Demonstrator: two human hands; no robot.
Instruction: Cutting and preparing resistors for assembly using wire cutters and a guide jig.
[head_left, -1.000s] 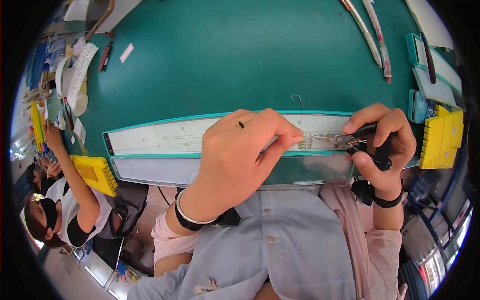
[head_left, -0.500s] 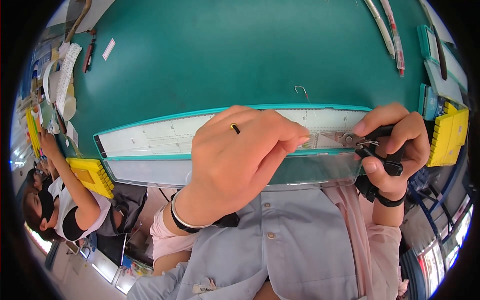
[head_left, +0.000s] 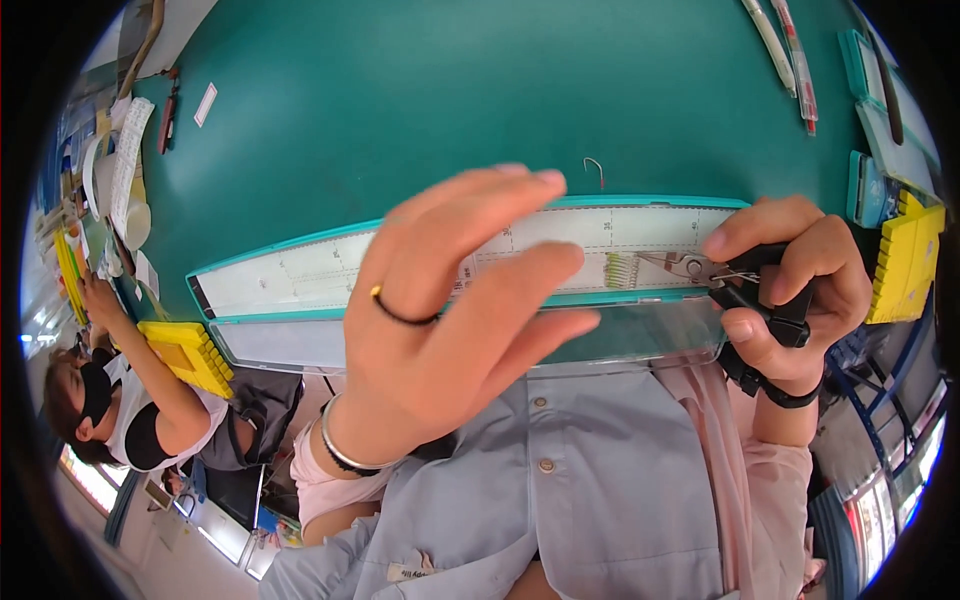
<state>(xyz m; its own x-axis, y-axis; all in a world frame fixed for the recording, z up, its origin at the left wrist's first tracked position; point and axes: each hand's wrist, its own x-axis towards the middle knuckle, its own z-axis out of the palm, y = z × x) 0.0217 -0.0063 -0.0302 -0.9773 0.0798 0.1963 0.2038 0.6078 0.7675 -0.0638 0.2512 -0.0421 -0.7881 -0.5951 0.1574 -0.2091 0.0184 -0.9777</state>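
My left hand [head_left: 430, 310] hovers over the middle of a long, shallow teal-rimmed box [head_left: 290, 322], fingers apart and holding nothing. In my right hand [head_left: 795, 285] is a pair of small pliers [head_left: 690, 266] with black handles and a spring. Their pointed metal jaws lie over the right part of the box's pale, marked insert [head_left: 570, 232]. Close to the jaw tips is a row of pale green coils [head_left: 622, 270]. A fish hook [head_left: 595, 168] lies on the green tabletop just beyond the box. My left hand hides the middle of the box.
The box's clear lid [head_left: 640, 335] hangs towards me. Two pens [head_left: 783, 60] lie at the far right. Teal cases [head_left: 880, 110] and a yellow block [head_left: 905, 260] stand at the right edge. Left, another person [head_left: 140, 400] works beside a yellow block [head_left: 185, 355] and papers.
My left hand has opened its pinch and drawn back to the left, uncovering the green coils. My right hand still holds the pliers in nearly the same place.
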